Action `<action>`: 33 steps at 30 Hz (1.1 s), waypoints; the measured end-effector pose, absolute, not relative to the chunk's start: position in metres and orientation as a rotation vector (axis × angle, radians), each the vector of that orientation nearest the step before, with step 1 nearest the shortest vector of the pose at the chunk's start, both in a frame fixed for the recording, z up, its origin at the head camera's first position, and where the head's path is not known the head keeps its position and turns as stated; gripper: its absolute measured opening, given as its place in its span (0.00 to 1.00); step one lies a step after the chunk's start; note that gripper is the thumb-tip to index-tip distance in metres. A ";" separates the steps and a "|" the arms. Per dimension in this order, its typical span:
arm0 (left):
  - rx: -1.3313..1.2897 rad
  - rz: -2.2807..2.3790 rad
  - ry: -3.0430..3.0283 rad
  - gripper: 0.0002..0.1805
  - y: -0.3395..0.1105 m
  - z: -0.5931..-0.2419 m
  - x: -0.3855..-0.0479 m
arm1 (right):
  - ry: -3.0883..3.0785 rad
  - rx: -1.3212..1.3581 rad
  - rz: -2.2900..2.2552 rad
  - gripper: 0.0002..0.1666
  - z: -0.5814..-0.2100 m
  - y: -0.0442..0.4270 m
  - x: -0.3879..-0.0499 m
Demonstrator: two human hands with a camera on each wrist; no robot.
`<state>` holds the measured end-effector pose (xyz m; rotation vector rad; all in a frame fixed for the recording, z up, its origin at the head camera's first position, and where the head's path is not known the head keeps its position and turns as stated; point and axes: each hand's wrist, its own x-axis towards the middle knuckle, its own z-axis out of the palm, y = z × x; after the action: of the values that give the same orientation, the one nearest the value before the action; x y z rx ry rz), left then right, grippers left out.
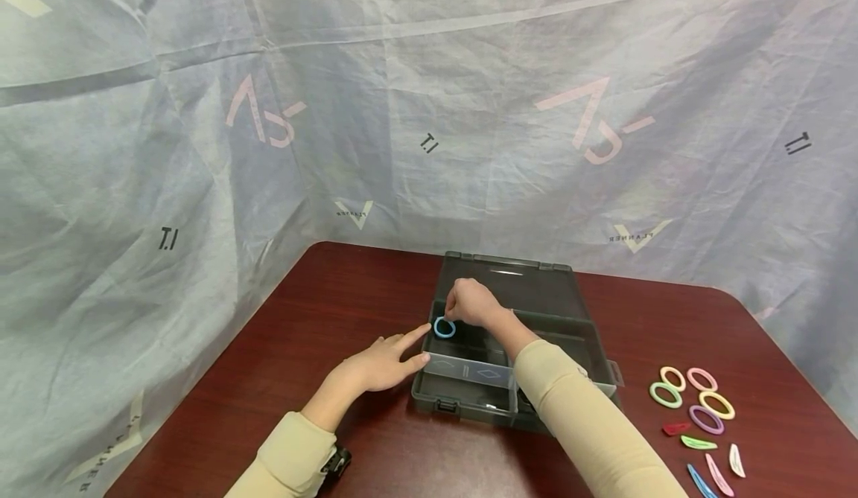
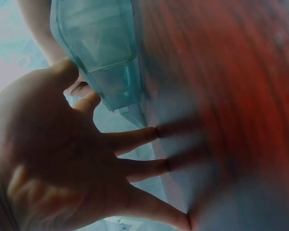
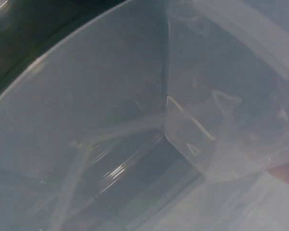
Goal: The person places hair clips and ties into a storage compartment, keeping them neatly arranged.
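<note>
A dark translucent organizer box (image 1: 469, 391) lies with its lid (image 1: 509, 278) swung back, and clear dividers (image 1: 469, 370) split its inside. My right hand (image 1: 474, 303) reaches into the back left compartment, pinching the edge of a blue hair tie (image 1: 445, 336); the fingertips are partly hidden. My left hand (image 1: 378, 364) has its fingers spread, with thumb and index finger at the box's left side. In the left wrist view, the other fingers (image 2: 144, 168) of that hand reach down to the tabletop, beside the box wall (image 2: 98, 53). The right wrist view shows only box walls and dividers (image 3: 183, 134).
Right of the box on the dark red table (image 1: 322, 297) lie several hair ties, among them a purple one (image 1: 707, 429) and a green one (image 1: 653, 394). Several snap hair clips lie in front of them, including a pink clip (image 1: 719, 476). A grey printed cloth (image 1: 469, 148) hangs behind.
</note>
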<state>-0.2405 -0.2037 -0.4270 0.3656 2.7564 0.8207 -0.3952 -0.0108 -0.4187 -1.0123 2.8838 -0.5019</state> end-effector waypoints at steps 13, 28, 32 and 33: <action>0.366 0.812 2.764 0.36 -0.204 -0.429 -0.243 | 2.901 -1.008 -0.492 0.08 -0.420 -0.011 -0.393; 0.350 0.814 2.767 0.36 -0.203 -0.428 -0.241 | 2.868 -1.107 -0.643 0.06 -0.405 0.011 -0.395; 0.335 0.809 2.777 0.36 -0.203 -0.428 -0.241 | 2.828 -1.058 -0.775 0.04 -0.396 0.027 -0.400; 0.334 0.809 2.780 0.36 -0.203 -0.428 -0.241 | 2.818 -1.044 -0.807 0.03 -0.394 0.031 -0.401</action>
<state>-0.2405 -0.2029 -0.4275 0.3336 2.7796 0.8086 -0.4013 0.0313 -0.3935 -1.0438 2.8178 -0.8067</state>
